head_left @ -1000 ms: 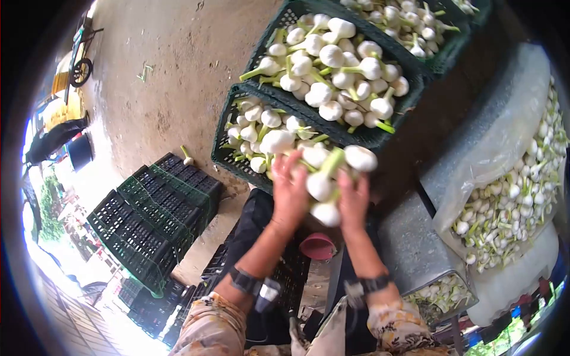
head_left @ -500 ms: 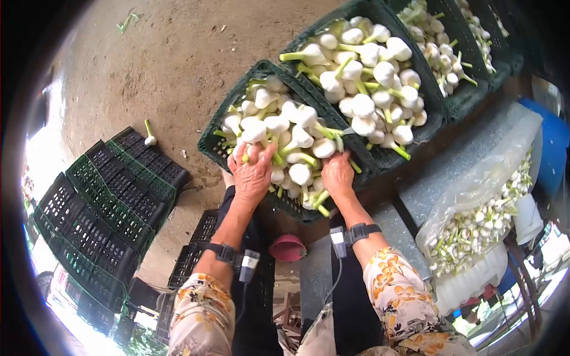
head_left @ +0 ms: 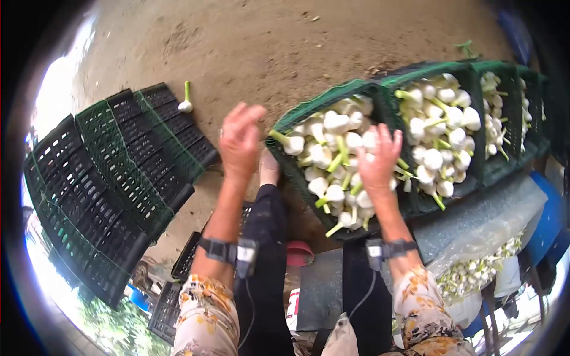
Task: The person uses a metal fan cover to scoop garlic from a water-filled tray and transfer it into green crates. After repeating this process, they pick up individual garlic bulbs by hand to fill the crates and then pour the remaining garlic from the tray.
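My right hand (head_left: 380, 160) is over the nearest green crate (head_left: 332, 92), its fingers spread above white garlic bulbs (head_left: 336, 122) with trimmed green stems. No bulb is in its grasp. Left of that crate, my left hand (head_left: 240, 145) is raised in front of the dirt floor, with loosely bent fingers and nothing visible in them. One garlic bulb (head_left: 293, 145) lies at the crate's left edge, its stem poking over the rim. Both wrists wear black straps with small devices and cables.
More garlic-filled crates (head_left: 475, 107) run off to the right. Black and green crates (head_left: 89, 160) are stacked at left, with a loose bulb (head_left: 185, 107) beside them. A pink bowl (head_left: 300, 254) sits between my legs. At lower right, plastic sheeting (head_left: 463, 237) borders a garlic pile (head_left: 481, 267).
Both hands have come off the bulbs; my left hand has moved out left of the crate, and my right hand has lifted with fingers spread. The view has turned left.
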`<state>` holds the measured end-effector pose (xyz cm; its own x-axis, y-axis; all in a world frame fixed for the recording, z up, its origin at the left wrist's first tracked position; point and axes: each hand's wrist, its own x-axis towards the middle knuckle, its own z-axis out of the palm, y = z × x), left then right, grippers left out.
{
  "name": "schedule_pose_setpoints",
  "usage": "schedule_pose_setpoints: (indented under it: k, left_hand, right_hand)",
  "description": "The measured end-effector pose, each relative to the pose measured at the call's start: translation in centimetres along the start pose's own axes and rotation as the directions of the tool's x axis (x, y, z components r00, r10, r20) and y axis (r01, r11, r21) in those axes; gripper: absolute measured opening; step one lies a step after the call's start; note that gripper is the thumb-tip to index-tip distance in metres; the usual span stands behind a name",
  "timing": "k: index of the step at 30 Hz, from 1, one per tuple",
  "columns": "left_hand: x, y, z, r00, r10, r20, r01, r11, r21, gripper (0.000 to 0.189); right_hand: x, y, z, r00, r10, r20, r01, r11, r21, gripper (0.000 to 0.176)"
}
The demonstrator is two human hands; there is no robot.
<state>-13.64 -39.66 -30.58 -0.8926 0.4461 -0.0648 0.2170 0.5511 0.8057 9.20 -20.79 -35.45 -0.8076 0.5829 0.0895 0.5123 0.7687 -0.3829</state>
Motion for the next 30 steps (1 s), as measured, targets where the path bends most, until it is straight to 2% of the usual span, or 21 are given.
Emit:
schedule_pose_setpoints:
  k: [1, 2, 3, 4, 5, 6, 8, 10, 12, 14, 16, 17, 18, 20, 22, 24, 25, 26, 28, 29, 30]
  left_hand:
    - [2.0, -3.9, -1.6, 0.998, -0.019, -0.066, 0.022, 0.999, 0.038, 0.030]
    - [3.7, -8.7, -2.6, 0.968, -0.244, -0.058, 0.230, 0.955, -0.188, 0.028]
    - [5.1, -14.5, -4.0, 0.970, -0.227, -0.085, 0.218, 0.970, -0.105, 0.027]
    - [6.2, -18.2, -5.6, 0.965, -0.252, -0.072, 0.261, 0.954, 0.151, 0.028]
    - [7.1, -27.2, -7.1, 0.897, -0.439, -0.054, 0.442, 0.888, 0.125, 0.033]
    - [8.3, -27.6, -7.9, 0.889, -0.446, -0.103, 0.452, 0.820, 0.352, 0.040]
    - [10.2, -30.6, -9.0, 0.943, -0.329, -0.052, 0.291, 0.740, 0.607, 0.048]
    - [11.7, -32.5, -9.6, 0.957, -0.286, 0.047, 0.167, 0.676, 0.718, 0.058]
    - [13.1, -39.2, -10.5, 0.969, -0.246, 0.023, 0.138, 0.615, 0.777, 0.069]
    - [14.5, -44.8, -11.4, 0.949, -0.315, 0.017, 0.183, 0.593, 0.784, 0.070]
    - [15.1, -51.5, -12.7, 0.947, -0.319, 0.039, 0.160, 0.572, 0.804, 0.072]
    - [14.9, -48.9, -11.9, 0.939, -0.344, -0.004, 0.176, 0.470, 0.865, 0.075]
    - [14.9, -47.1, -11.1, 0.941, -0.337, 0.017, 0.127, 0.401, 0.907, 0.076]
    - [15.6, -42.0, -9.6, 0.851, -0.524, 0.036, 0.109, 0.243, 0.964, 0.074]
    - [16.3, -42.1, -9.3, 0.836, -0.542, -0.084, 0.239, 0.224, 0.945, 0.072]
    - [16.6, -42.5, -9.2, 0.838, -0.544, -0.035, 0.199, 0.246, 0.948, 0.066]
    - [16.9, -43.1, -9.2, 0.839, -0.544, -0.004, 0.178, 0.268, 0.947, 0.065]
    - [16.9, -43.6, -9.2, 0.837, -0.547, 0.027, 0.157, 0.287, 0.945, 0.064]
    - [15.6, -41.6, -8.3, 0.875, -0.483, -0.032, 0.239, 0.373, 0.897, 0.062]
    - [15.3, -40.9, -8.3, 0.891, -0.449, -0.067, 0.274, 0.415, 0.868, 0.061]
    - [15.0, -40.0, -8.2, 0.911, -0.404, -0.083, 0.295, 0.497, 0.816, 0.060]
  right_hand:
    - [0.2, -0.2, -1.5, 0.996, 0.089, 0.027, -0.092, 0.983, 0.158, 0.055]
    - [0.6, 0.3, -3.7, 0.982, 0.180, 0.064, -0.191, 0.942, 0.275, 0.054]
    - [0.2, 1.0, -4.1, 0.963, 0.260, 0.076, -0.270, 0.893, 0.361, 0.053]
    - [-0.4, 1.5, -4.5, 0.935, 0.342, 0.092, -0.346, 0.830, 0.437, 0.052]
    - [-0.6, 1.6, -5.0, 0.927, 0.318, 0.196, -0.366, 0.880, 0.302, 0.051]
    - [-0.8, 1.7, -4.7, 0.941, 0.240, 0.238, -0.273, 0.955, 0.117, 0.055]
    - [0.3, 0.5, -4.4, 0.952, 0.154, 0.265, -0.141, 0.988, -0.068, 0.059]
    - [0.7, 0.7, -3.5, 0.949, 0.196, 0.248, -0.174, 0.979, -0.109, 0.065]
    - [1.3, 1.0, -3.3, 0.944, 0.216, 0.249, -0.187, 0.973, -0.135, 0.066]
    - [2.3, -0.4, -3.8, 0.893, 0.358, 0.272, -0.407, 0.901, 0.152, 0.062]
    - [2.5, -1.5, -3.1, 0.849, 0.458, 0.265, -0.528, 0.707, 0.470, 0.061]
    - [2.6, -1.6, -2.9, 0.831, 0.458, 0.316, -0.557, 0.676, 0.483, 0.058]
    - [2.6, -1.5, -2.7, 0.843, 0.409, 0.351, -0.523, 0.778, 0.349, 0.057]
    - [3.0, -1.0, -2.3, 0.839, 0.314, 0.444, -0.386, 0.919, 0.079, 0.055]
    - [3.3, -0.8, -1.9, 0.858, 0.273, 0.435, -0.319, 0.947, 0.036, 0.043]
    - [3.4, -0.7, -2.0, 0.844, 0.277, 0.460, -0.337, 0.940, 0.052, 0.036]
    - [3.7, -1.0, -1.9, 0.851, 0.316, 0.419, -0.364, 0.931, 0.037, 0.022]
    - [3.7, -1.0, -1.8, 0.854, 0.322, 0.408, -0.382, 0.921, 0.074, 0.019]
    - [3.7, -1.0, -1.9, 0.856, 0.337, 0.393, -0.417, 0.898, 0.140, 0.014]
    - [4.1, -1.3, -1.8, 0.908, 0.283, 0.308, -0.338, 0.930, 0.143, 0.009]
    - [4.3, -1.5, -2.3, 0.909, 0.310, 0.277, -0.355, 0.926, 0.126, 0.008]
